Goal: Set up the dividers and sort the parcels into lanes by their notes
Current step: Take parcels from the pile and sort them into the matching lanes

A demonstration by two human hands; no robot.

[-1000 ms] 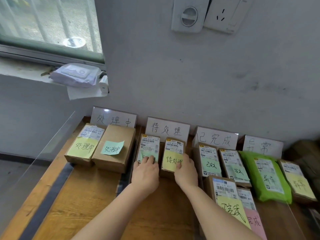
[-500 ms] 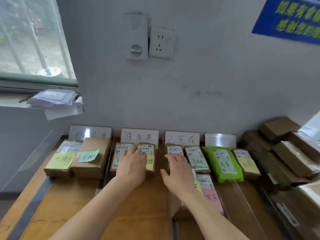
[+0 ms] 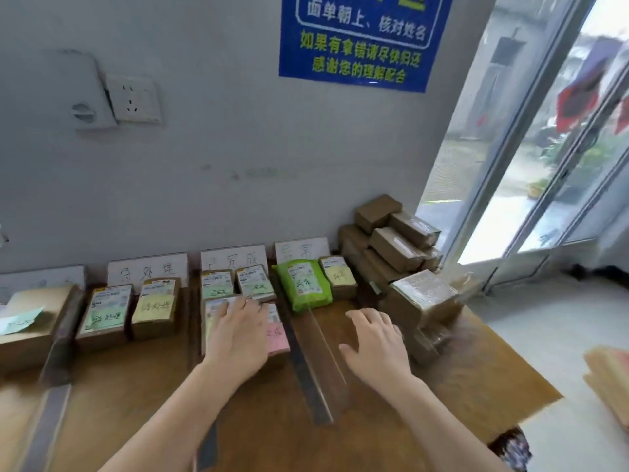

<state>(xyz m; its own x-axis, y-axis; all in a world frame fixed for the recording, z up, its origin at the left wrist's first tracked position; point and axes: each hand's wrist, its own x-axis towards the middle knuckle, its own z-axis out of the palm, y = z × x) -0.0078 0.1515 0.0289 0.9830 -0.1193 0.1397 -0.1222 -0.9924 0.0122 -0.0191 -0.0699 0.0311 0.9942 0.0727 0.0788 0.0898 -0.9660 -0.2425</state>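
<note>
Small brown parcels with sticky notes lie in lanes on a wooden table [image 3: 469, 376], under white handwritten lane cards [image 3: 147, 270] along the wall. My left hand [image 3: 238, 335] rests flat, fingers straight, on the front parcels of the third lane, beside a pink-noted parcel [image 3: 277, 335]. My right hand [image 3: 374, 342] hovers open over bare wood in the fourth lane, in front of the green bag parcel [image 3: 304, 284] and a yellow-noted box [image 3: 338, 277]. A clear divider [image 3: 313, 362] runs between my two hands. Another divider [image 3: 58, 338] stands at the left.
A pile of several taped brown boxes [image 3: 398, 240] sits at the table's back right corner, with a larger box [image 3: 423, 298] just right of my right hand. The table's right edge drops to the floor by a glass door [image 3: 544, 131]. A socket [image 3: 134, 98] and blue poster [image 3: 357, 39] hang on the wall.
The view swung right. My left hand moved from the second lane's parcels to the third lane's. My right hand left the third lane and now hovers over the fourth.
</note>
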